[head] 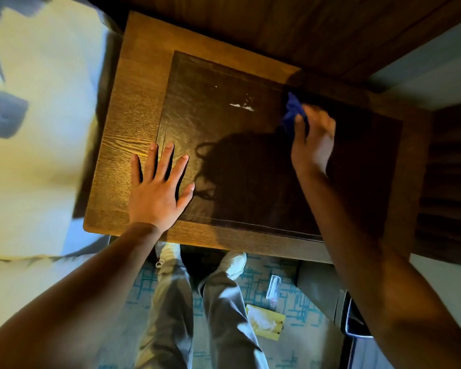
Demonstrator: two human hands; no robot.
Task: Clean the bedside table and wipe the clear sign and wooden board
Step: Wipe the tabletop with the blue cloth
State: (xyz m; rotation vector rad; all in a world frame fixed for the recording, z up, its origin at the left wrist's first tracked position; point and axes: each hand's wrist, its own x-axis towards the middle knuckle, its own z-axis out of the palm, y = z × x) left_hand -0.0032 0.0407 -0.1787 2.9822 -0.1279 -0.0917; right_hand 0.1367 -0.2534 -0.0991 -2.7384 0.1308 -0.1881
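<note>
The wooden bedside table fills the middle of the view, with a darker glossy panel set into its top. A white smear lies on the panel toward the back. My left hand rests flat with fingers spread on the table's front left part. My right hand grips a blue cloth against the panel at the back right; the hand is blurred.
A bed with white bedding lies against the table's left side. Dark wood panelling runs behind the table. On the patterned carpet below lie a yellow packet and a small clear wrapper, beside my shoes. A dark bin stands at the lower right.
</note>
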